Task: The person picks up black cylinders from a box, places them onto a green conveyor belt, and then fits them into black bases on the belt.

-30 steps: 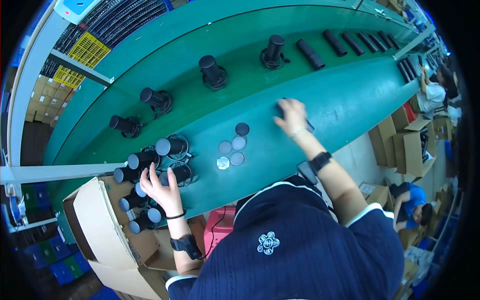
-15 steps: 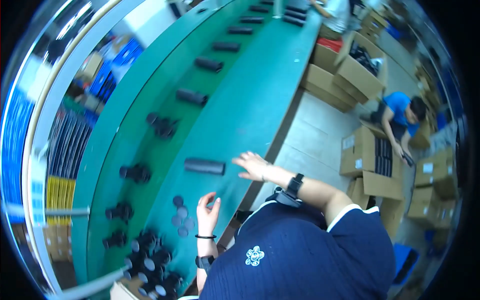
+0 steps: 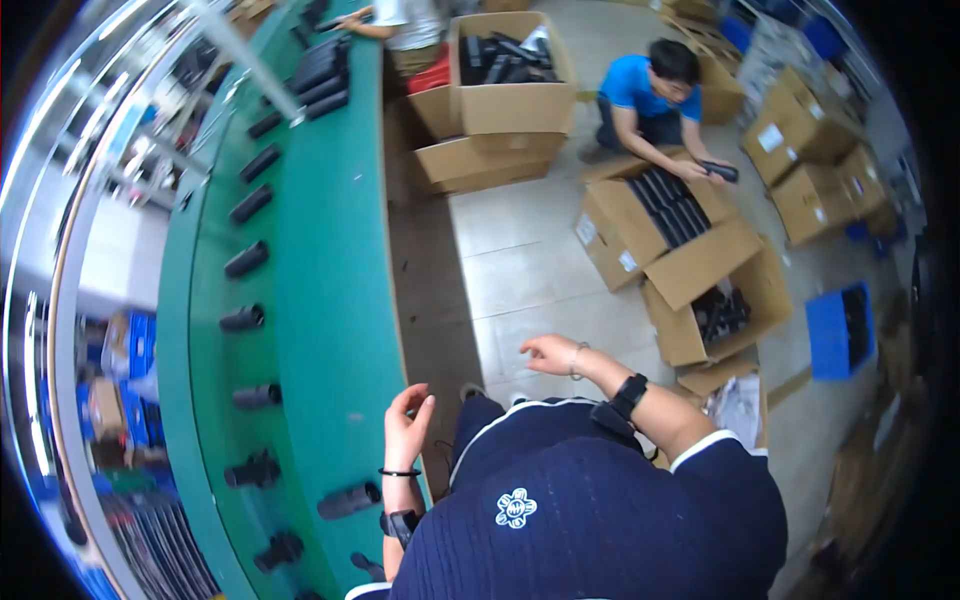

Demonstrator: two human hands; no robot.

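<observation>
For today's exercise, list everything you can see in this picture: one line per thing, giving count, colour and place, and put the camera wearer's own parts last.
Conveyor table: one, green, curving up the left side.
Cylinders: about ten or more, black, spaced along the table's far lane; one lies nearest the left hand.
Cardboard boxes: several, brown, open, on the floor at right and top, holding black parts.
Crate: one, blue, on the floor at right.
Crouching person: one, blue shirt, reaching into a box at top right.
Left hand: empty, fingers curled, at the table edge, black wristbands.
Right hand: empty, open, over the floor, black watch.
</observation>
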